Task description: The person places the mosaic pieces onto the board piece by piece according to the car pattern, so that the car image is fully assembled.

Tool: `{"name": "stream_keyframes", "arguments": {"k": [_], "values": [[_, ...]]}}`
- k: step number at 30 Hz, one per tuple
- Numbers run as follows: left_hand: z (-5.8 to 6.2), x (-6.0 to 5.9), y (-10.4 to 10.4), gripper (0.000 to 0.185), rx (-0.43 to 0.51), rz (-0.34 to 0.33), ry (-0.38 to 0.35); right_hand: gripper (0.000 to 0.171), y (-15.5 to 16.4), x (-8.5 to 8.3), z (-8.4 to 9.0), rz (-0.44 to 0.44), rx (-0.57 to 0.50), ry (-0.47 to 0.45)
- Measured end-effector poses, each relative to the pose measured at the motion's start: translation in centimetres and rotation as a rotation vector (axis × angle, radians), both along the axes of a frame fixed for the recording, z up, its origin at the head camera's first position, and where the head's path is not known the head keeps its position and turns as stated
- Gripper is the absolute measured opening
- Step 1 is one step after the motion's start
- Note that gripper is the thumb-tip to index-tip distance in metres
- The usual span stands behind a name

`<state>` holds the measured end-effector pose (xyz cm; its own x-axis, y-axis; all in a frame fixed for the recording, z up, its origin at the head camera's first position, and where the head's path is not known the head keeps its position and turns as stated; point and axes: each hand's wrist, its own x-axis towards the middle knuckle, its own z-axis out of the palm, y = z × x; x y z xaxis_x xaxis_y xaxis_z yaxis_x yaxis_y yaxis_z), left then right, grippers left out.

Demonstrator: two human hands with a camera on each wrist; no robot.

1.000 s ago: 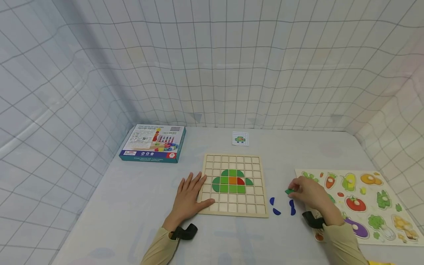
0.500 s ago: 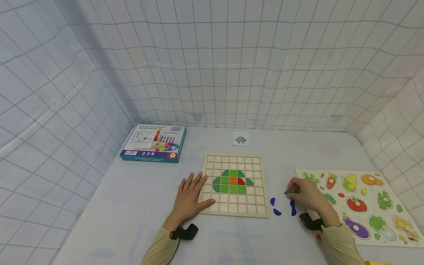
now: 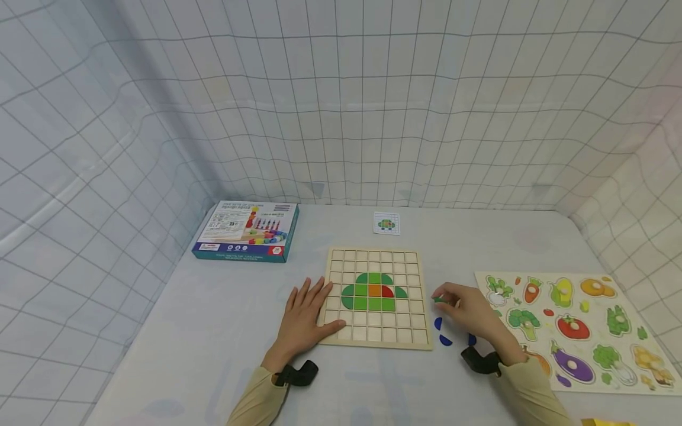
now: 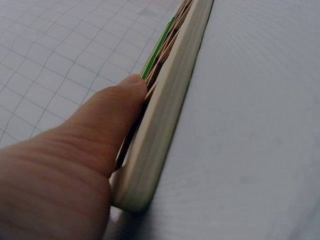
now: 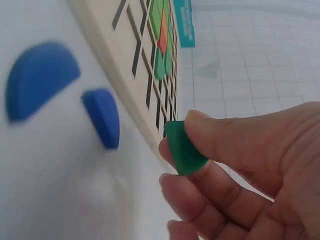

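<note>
A wooden grid board lies at the centre of the table, with green, orange and red tiles set into its middle cells. My left hand rests with spread fingers on its left edge, the thumb lying over the frame, as the left wrist view also shows. Just right of the board, my right hand pinches a green quarter-circle tile between thumb and fingers. Under that hand lie blue half-round tiles, one larger in the right wrist view and another nearer the board's edge.
Behind the board lies a small pattern card. A boxed toy set sits at the back left. To the right spreads a vegetable puzzle board, and a yellow object shows at the bottom edge.
My right hand has moved left with the green tile, from beside the vegetable puzzle toward the grid board's right edge. The left hand has stayed in place.
</note>
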<state>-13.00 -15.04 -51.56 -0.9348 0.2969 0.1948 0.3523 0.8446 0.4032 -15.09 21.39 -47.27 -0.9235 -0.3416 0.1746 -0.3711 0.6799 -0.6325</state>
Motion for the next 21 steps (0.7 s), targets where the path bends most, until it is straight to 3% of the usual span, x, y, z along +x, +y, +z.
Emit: {"name": "stream_keyframes", "arguments": {"k": [6,14,21], "values": [[-0.1,0.0,0.0,0.088,0.003,0.001,-0.008,0.014,-1.9,-0.5,-0.1,-0.015,-0.089,0.006],[0.0,0.0,0.0,0.088,0.009,0.000,-0.001,0.014,-3.8,-0.8,0.2,-0.023,-0.181,-0.153],[0.0,0.0,0.0,0.088,0.001,-0.001,-0.008,0.014,-5.0,-0.8,0.1,-0.055,-0.193,-0.206]]}}
